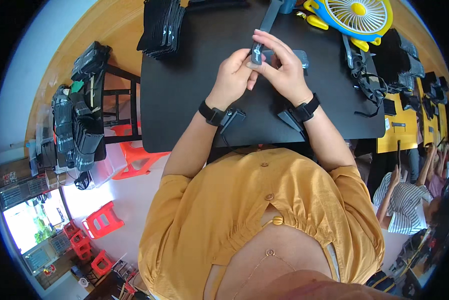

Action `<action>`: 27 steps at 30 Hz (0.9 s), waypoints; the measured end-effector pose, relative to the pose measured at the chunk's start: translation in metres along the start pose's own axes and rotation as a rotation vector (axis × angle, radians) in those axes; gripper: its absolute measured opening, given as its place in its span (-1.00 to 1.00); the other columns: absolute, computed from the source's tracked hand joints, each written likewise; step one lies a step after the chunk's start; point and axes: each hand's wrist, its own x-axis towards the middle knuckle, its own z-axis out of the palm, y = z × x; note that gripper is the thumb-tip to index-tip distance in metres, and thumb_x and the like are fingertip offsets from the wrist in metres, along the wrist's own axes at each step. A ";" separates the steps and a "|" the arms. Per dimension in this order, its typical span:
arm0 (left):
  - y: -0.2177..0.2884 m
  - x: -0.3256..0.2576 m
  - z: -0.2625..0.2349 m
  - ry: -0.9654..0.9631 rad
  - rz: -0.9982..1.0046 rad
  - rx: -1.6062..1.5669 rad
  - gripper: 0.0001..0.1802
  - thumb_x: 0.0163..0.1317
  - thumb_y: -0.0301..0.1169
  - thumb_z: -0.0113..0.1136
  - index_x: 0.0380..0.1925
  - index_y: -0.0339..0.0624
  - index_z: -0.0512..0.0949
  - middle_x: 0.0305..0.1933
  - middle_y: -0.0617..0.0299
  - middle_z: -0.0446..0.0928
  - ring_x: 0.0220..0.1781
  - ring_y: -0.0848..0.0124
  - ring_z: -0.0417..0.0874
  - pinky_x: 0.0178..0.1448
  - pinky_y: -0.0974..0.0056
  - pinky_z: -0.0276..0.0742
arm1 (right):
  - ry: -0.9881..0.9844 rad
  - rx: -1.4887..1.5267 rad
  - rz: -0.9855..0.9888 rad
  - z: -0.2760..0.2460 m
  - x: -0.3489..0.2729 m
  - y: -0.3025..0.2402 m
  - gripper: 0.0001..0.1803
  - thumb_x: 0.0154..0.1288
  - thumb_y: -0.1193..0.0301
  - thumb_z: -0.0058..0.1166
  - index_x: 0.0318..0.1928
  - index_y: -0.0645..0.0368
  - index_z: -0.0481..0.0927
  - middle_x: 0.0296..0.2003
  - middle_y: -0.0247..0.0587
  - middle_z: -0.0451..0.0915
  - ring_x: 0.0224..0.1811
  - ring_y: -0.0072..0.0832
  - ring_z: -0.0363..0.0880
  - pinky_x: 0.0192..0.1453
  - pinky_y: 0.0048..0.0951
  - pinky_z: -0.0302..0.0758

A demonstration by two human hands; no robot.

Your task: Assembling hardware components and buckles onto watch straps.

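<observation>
Workshop, stacked black pieces (pixel 162 27), yellow worktable (pixel 393 144), red plastic stools (pixel 113 216), co-worker in stripes (pixel 404 206)

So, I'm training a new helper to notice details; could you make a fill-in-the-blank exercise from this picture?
The left hand and right hand hold a dark strap above a ____ table.
The desk fan has a hub coloured ____.
From the person's view, the stack of dark pieces sits toward the table's ____ side.
The plastic stools are ____.

Missing words: black; yellow; left; red.
</observation>
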 end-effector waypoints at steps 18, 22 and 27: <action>0.009 0.022 0.011 -0.446 -0.132 -0.104 -0.71 0.31 -0.49 0.16 0.02 -0.22 0.46 -0.17 0.18 0.58 -0.11 0.43 0.65 -0.09 0.40 0.61 | 0.075 0.726 0.371 -0.026 0.002 -0.023 -0.77 0.49 0.27 0.03 -0.21 0.19 0.54 -0.37 -0.23 0.69 -0.72 -0.76 0.32 -0.68 -0.72 0.21; 0.025 0.004 0.020 -0.321 -0.396 -0.268 -0.71 0.42 -0.37 0.05 0.05 -0.28 0.45 -0.40 0.38 0.44 -0.51 0.60 0.41 -0.46 0.49 0.35 | 0.033 0.858 0.383 -0.036 -0.004 -0.030 -0.76 0.53 0.26 -0.05 -0.16 0.20 0.49 -0.39 -0.21 0.66 -0.75 -0.71 0.34 -0.70 -0.71 0.22; 0.037 -0.041 0.003 -0.299 -0.384 -0.190 -0.64 0.51 -0.21 -0.03 0.07 -0.28 0.48 -0.56 0.60 0.12 -0.61 0.76 0.09 -0.60 0.58 -0.04 | 0.381 1.069 0.329 -0.082 -0.009 0.006 -0.78 0.55 0.26 -0.11 -0.19 0.14 0.47 -0.43 -0.27 0.58 -0.67 -0.66 0.35 -0.67 -0.64 0.20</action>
